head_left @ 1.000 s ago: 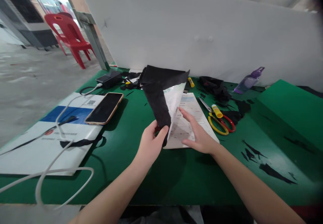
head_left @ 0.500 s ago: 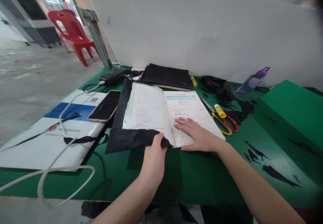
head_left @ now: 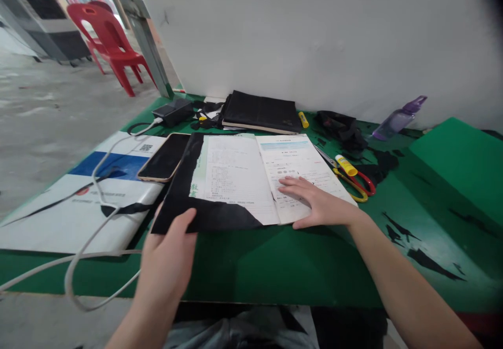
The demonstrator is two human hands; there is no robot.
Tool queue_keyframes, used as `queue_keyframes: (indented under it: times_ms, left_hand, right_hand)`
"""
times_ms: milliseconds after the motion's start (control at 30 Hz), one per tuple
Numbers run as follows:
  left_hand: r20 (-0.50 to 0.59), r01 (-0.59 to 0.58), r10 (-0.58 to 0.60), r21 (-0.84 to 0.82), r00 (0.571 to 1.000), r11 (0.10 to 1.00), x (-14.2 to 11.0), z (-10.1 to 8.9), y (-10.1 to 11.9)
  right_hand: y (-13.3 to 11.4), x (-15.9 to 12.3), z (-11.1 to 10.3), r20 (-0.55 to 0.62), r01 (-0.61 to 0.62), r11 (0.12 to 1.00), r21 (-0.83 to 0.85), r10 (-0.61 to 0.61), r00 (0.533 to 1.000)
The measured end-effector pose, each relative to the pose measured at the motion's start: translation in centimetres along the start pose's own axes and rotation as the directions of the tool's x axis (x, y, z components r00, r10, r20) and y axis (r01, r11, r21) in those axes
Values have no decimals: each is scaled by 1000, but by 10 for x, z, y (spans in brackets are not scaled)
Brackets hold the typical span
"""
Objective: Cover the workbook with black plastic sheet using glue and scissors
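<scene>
The person's left hand (head_left: 168, 252) pinches the open book's (head_left: 236, 168) black cover (head_left: 218, 216) at eight o'clock, likely spreading it; the right hand (head_left: 316, 202), grip apart, probably steadies the page (head_left: 285, 157) at four.

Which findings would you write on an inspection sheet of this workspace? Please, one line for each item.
Surface: green table with things spread over it.
Job's things: open booklet, its left half bordered by black covering; scissors and glue stick to the right.
Clutter: black scraps on the right; black strip on white-and-blue folder; phone left of the booklet.
Hands: left hand grips the covering's near-left corner; right hand rests on the booklet's right half.
Cables: white cable runs from black adapter over the folder, dipping past the near edge.
Surroundings: white panel behind; red chair on floor at left.
</scene>
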State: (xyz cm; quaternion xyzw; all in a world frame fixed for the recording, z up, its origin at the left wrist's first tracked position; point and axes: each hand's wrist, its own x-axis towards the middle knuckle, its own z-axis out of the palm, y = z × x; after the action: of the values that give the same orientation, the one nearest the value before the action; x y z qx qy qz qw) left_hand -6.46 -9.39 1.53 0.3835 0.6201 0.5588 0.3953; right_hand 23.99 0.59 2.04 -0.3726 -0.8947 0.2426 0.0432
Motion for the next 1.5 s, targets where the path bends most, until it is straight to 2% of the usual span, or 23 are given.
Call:
queue_keyframes:
  times_ms: [100,167,200,267,333,367,433,533,667,767,833,967,1033,1133,1200,1267,1500]
  left_hand:
    - [-193,-85,69,-77,979,993,0,-19,3]
    - [-272,-176,180,39,945,984,-1,-26,6]
    - [-270,-222,250,130,930,966,-1,-29,7]
    - [-158,-316,384,335,910,888,2,-35,8]
    - [62,-396,432,533,900,748,10,-43,3]
    - [180,-422,406,628,896,653,15,-46,-1]
    - [340,-475,339,719,877,508,25,-54,-11]
    - [455,-539,290,741,842,402,35,-64,-25]
    - [451,-532,284,752,846,389,39,-74,-33]
    - [484,-568,299,725,822,389,45,-81,-34]
    - [497,-588,316,698,808,408,49,-84,-35]
    - [484,-591,339,668,807,453,54,-85,-37]
    - [471,-586,349,665,810,463,54,-83,-37]
    - [450,-582,370,662,813,472,53,-80,-38]
    - [443,-590,393,656,806,471,52,-78,-38]
    - [442,-599,408,651,799,467,51,-78,-38]
    - [422,-587,413,648,807,485,49,-77,-34]
  right_hand:
    - [-12,4,6,-81,-6,1000,-1,6,997]
    - [-25,9,14,-150,14,1000,4,-13,989]
    - [-32,12,18,-185,29,1000,7,-27,982]
    - [-46,18,27,-260,55,998,-6,-54,964]
    - [-58,22,35,-326,83,995,-48,-94,941]
    - [-63,23,39,-345,94,993,-76,-115,931]
    - [-70,26,46,-354,106,985,-136,-148,923]
    - [-75,30,55,-351,111,972,-206,-179,919]
    - [-85,38,65,-367,120,968,-219,-196,910]
    - [-99,47,71,-358,138,969,-205,-205,911]
    - [-110,54,74,-351,138,972,-192,-200,915]
    - [-130,69,77,-303,134,971,-200,-192,933]
    - [-138,76,77,-279,104,963,-249,-174,944]
    - [-148,86,76,-255,12,967,-253,-78,964]
    - [-152,91,75,-223,-46,975,-217,-3,975]
    - [-152,95,75,-207,-65,978,-200,22,978]
    - [-142,98,83,-298,14,980,-197,-74,952]
